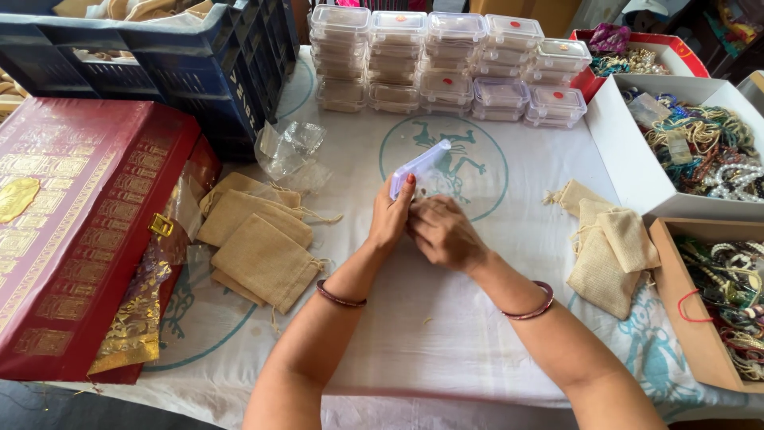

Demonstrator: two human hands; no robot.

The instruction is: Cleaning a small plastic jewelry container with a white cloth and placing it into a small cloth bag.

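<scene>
Over the middle of the white cloth [446,318], both hands meet close together. Her left hand [391,216] pinches a small clear box [419,168], tilted with its lid up; the fingertips hide its lower edge. Her right hand [442,231] is curled just beside it, fingers tucked under, so what they grip is hidden. Burlap pouches [259,239] lie left, more pouches [609,247] right. Stacked clear boxes [450,60] stand behind. Bead trays [692,143] at the right are cut off by the frame, as is the red case [72,223] on the left
</scene>
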